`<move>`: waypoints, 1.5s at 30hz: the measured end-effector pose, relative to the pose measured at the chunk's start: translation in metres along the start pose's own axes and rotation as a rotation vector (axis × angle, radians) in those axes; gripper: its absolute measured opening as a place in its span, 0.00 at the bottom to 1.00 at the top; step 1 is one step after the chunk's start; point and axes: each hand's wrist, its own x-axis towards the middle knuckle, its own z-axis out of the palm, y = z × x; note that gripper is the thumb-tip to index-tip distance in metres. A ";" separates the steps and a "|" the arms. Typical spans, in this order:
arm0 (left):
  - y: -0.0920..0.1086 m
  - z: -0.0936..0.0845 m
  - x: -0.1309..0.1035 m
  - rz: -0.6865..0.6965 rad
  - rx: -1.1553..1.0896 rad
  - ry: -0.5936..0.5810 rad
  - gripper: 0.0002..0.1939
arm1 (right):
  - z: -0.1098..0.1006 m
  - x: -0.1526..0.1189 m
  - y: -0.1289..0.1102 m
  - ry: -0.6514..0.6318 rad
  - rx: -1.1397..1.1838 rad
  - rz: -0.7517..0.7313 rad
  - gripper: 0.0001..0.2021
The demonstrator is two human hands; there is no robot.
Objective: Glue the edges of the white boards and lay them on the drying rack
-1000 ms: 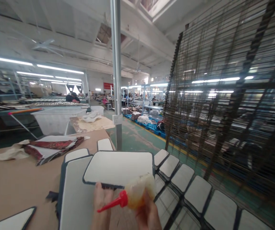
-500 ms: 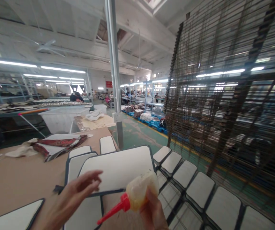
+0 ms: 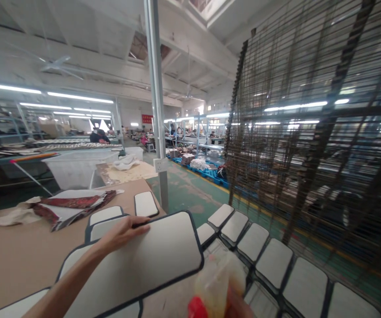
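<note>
A large white panel with dark edging and rounded corners (image 3: 157, 251) lies tilted in front of me. My left hand (image 3: 131, 229) reaches across it, with the fingers closed over its far edge. In my right hand (image 3: 238, 304) is a squeeze bottle (image 3: 222, 276), a translucent one with yellowish contents, held low at the front. Its red nozzle (image 3: 197, 307) points down, and the tip is cut off by the lower edge of the picture. More dark-edged white panels (image 3: 106, 215) lie beneath and behind the large one.
Small white panels (image 3: 276, 265) sit in rows on a wire rack at the right. A tall wire-grid frame (image 3: 286, 132) stands beyond them. Folded patterned cloth (image 3: 74, 207) lies on the brown tabletop (image 3: 11, 247). A metal post (image 3: 159, 132) rises behind the table.
My left hand has gone from hovering with fingers apart to gripping the large panel's far edge, and the panel has shifted left. The bottle in my right hand has moved right and down.
</note>
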 end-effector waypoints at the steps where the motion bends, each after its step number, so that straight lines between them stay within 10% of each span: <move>1: -0.004 -0.002 -0.004 -0.014 -0.024 -0.026 0.24 | 0.003 0.000 -0.016 0.035 0.009 -0.093 0.18; 6: -0.011 -0.005 -0.023 -0.064 -0.187 -0.128 0.26 | 0.041 0.024 -0.092 0.111 -0.137 -0.618 0.17; 9: -0.001 -0.006 -0.035 -0.094 -0.263 -0.207 0.26 | 0.057 0.038 -0.113 0.016 -0.265 -0.692 0.17; 17: 0.029 -0.012 -0.057 -0.157 -0.345 -0.223 0.22 | 0.061 0.031 -0.116 -0.139 -0.487 -0.696 0.20; 26: 0.023 -0.006 -0.064 -0.262 -0.429 -0.014 0.25 | 0.060 0.018 -0.118 -0.171 -0.515 -0.690 0.22; 45: 0.028 -0.001 -0.074 -0.313 -0.472 0.035 0.25 | 0.066 0.003 -0.112 -0.211 -0.456 -0.592 0.23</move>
